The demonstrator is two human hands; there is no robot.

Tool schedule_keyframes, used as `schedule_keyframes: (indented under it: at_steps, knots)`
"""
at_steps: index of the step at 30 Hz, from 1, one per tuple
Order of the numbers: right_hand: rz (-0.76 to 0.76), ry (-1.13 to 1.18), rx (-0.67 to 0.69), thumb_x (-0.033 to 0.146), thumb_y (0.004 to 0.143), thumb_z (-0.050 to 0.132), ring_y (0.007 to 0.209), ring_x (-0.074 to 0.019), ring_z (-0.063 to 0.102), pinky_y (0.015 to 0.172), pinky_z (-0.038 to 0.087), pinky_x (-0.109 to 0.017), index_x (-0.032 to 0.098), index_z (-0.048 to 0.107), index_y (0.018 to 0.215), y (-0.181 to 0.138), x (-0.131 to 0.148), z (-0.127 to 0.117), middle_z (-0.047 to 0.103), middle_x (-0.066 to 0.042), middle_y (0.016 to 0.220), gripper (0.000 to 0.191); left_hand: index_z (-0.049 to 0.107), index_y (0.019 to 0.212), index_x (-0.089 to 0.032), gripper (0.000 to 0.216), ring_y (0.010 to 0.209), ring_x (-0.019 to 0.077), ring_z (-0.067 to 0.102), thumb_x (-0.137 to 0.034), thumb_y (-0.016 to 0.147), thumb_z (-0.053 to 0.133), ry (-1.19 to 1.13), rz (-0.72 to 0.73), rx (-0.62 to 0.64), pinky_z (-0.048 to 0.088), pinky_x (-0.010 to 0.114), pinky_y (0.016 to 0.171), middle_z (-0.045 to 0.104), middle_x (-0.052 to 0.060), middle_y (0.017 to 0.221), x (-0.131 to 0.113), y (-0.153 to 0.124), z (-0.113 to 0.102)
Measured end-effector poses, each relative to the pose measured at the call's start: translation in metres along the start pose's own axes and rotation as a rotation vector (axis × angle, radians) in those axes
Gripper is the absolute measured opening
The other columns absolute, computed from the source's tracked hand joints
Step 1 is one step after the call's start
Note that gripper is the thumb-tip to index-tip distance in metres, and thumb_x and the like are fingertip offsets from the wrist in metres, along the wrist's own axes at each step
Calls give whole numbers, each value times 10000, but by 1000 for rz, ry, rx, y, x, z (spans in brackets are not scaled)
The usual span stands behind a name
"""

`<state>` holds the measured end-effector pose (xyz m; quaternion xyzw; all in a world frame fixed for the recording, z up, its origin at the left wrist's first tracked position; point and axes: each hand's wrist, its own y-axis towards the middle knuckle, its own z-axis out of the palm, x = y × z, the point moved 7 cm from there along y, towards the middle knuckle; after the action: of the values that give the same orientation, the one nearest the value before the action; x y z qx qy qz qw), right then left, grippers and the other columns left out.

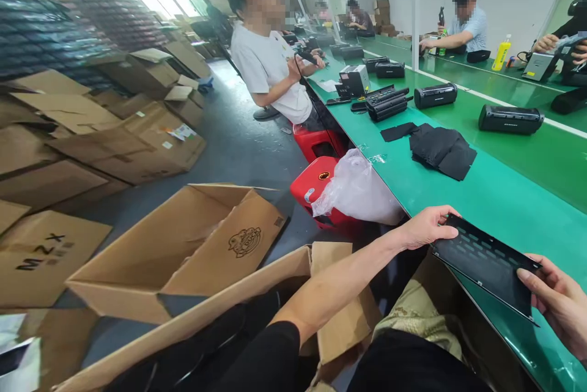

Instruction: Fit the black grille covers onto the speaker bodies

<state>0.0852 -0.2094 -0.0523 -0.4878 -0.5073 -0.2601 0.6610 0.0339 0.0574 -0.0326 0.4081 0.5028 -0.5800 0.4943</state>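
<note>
Head view: left hand [427, 229], right hand [560, 303] pinch black panel [488, 266]
Loosened fingers could drop it beside the worktop [509, 202].

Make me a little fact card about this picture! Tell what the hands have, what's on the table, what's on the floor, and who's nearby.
Left hand: grips one end of a black panel
Right hand: grips the other end
Panel: flat, tilted, rows of slots
Green table: pile of black sheets, yellow bottle
Floor: open cardboard box, red stool with plastic bag
Nearby: person in white shirt
</note>
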Motion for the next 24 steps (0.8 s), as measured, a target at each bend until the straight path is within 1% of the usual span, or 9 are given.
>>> schedule_keyframes:
  at_steps: [2, 4, 9, 11, 15, 17, 19, 22, 24]
  knots:
    - [23, 40, 19, 571, 688, 942, 612, -164, 524, 526, 479, -259, 248, 698, 1133, -6, -4, 0, 612, 13, 754, 601, 683, 1094, -170, 571, 709, 98, 553, -323, 596, 915, -110, -34, 29, 437, 234, 689, 639, -24, 832, 5, -7, 4]
    - [38, 79, 12, 564, 695, 947, 615, -147, 512, 530, 474, -244, 245, 703, 1100, -7, -10, -3, 631, 3, 808, 570, 678, 1111, -181, 631, 728, 113, 609, -322, 557, 944, -199, -70, 54, 487, 250, 709, 680, -3, 900, 10, -13, 9]
    - [-15, 30, -58, 572, 735, 928, 536, -106, 404, 438, 334, -186, 238, 728, 1094, -5, -16, -11, 540, 36, 676, 530, 675, 1067, -170, 580, 684, 104, 617, -503, 668, 933, -305, -72, 25, 485, 231, 669, 682, 1, 839, 19, -17, 14]
    - [-29, 26, -74, 576, 745, 916, 528, -107, 394, 434, 328, -188, 230, 726, 1072, -7, -12, -11, 529, 35, 659, 512, 683, 1048, -158, 570, 701, 104, 623, -502, 670, 936, -332, -51, 17, 489, 230, 687, 692, 8, 842, 17, -14, 15]
    - [86, 121, -163, 527, 594, 1013, 508, -104, 397, 436, 367, -192, 217, 656, 939, -7, -6, -16, 494, 47, 626, 586, 701, 1072, -155, 533, 764, 129, 657, -385, 650, 931, -391, -68, 59, 509, 244, 721, 722, 38, 928, 9, -2, 18]
    - [141, 170, -233, 488, 530, 1051, 506, -91, 390, 433, 365, -173, 218, 633, 932, -4, -3, -20, 471, 59, 617, 639, 702, 1079, -157, 511, 771, 136, 658, -345, 654, 913, -409, -91, 71, 505, 242, 709, 721, 41, 938, 6, 7, 14]
    - [183, 202, -264, 471, 524, 1058, 514, -85, 387, 437, 377, -165, 221, 648, 967, 3, 1, -20, 484, 55, 636, 653, 697, 1073, -158, 472, 726, 124, 633, -359, 693, 892, -434, -136, 76, 489, 234, 679, 698, 23, 884, 6, 17, 7]
    - [285, 225, -318, 454, 467, 1073, 528, -90, 398, 449, 417, -167, 227, 685, 981, 20, 6, -16, 500, 40, 653, 682, 692, 1067, -160, 404, 664, 103, 575, -409, 786, 840, -435, -183, 76, 457, 226, 661, 647, -8, 789, 3, 35, -9]
    - [354, 243, -376, 449, 412, 1084, 539, -82, 398, 472, 439, -151, 230, 709, 976, 33, 13, -10, 491, 41, 659, 712, 701, 1079, -158, 366, 676, 102, 560, -392, 821, 813, -386, -195, 73, 450, 229, 690, 646, -10, 793, -4, 49, -22]
